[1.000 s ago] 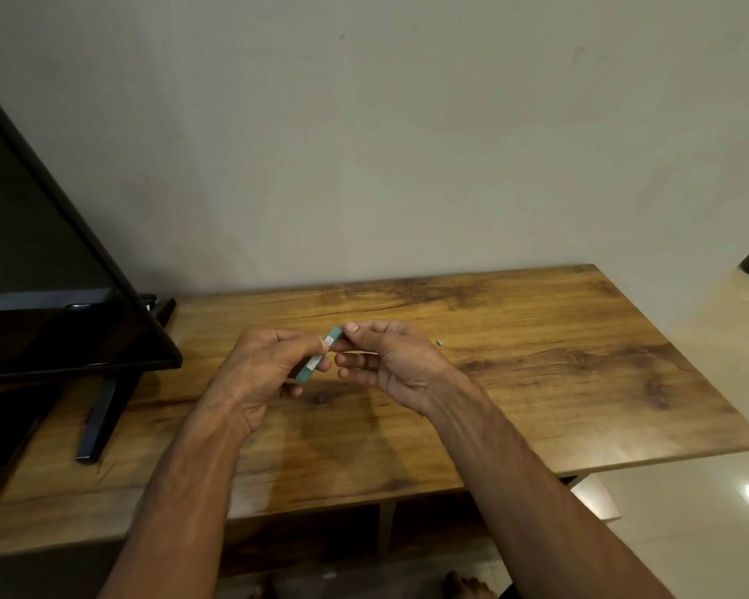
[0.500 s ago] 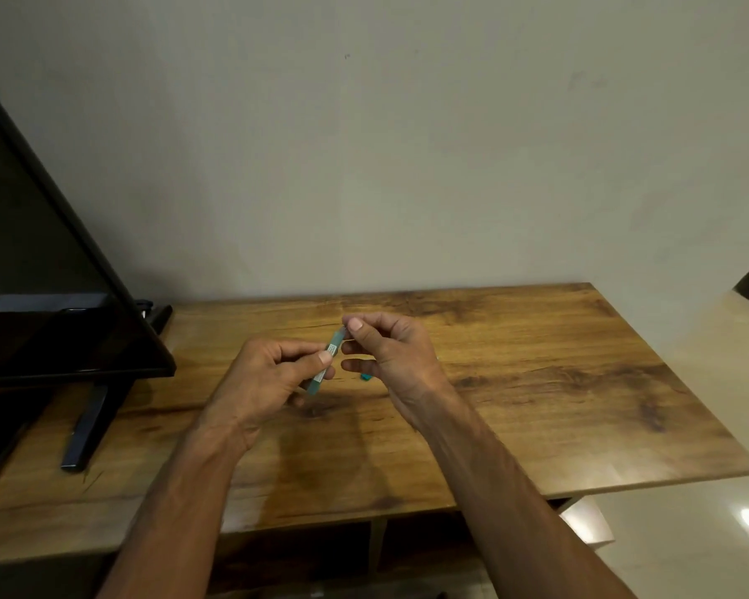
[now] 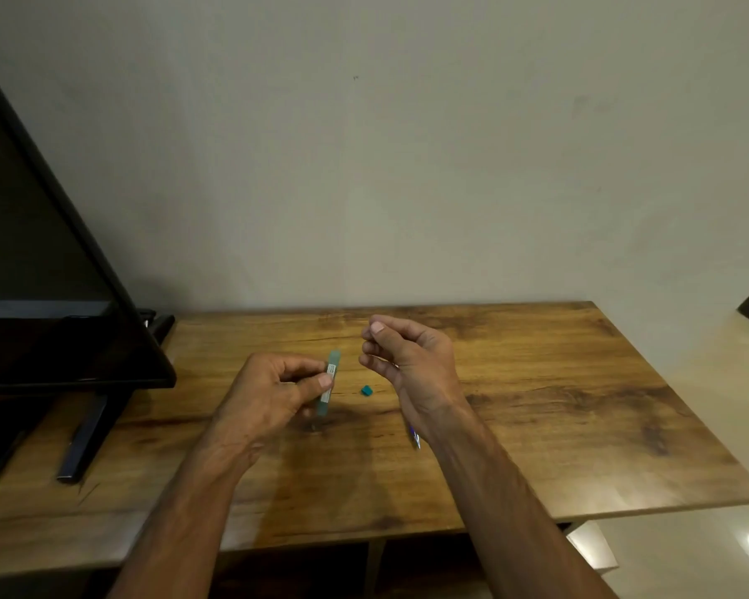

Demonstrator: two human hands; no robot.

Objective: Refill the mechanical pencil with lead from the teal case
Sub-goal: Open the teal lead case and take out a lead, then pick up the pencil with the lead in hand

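Observation:
My left hand [image 3: 273, 391] grips the slim teal lead case [image 3: 328, 382], nearly upright, its top end uncovered. The small teal cap [image 3: 366, 390] lies on the wooden table [image 3: 558, 404] between my hands. My right hand [image 3: 411, 361] hovers right of the case, apart from it, thumb and forefinger pinched together; anything between them is too thin to see. The tip of a blue mechanical pencil [image 3: 415, 439] pokes out from under my right wrist, and the rest of it is hidden.
A black monitor [image 3: 40, 274] on a dark stand [image 3: 83, 443] fills the table's left side. A plain wall runs behind the table. The table's right and front edges drop to a tiled floor [image 3: 688, 555].
My right hand has pulled up and to the right, away from the case's top. The cap now lies on the table. My left hand has tilted the case more upright.

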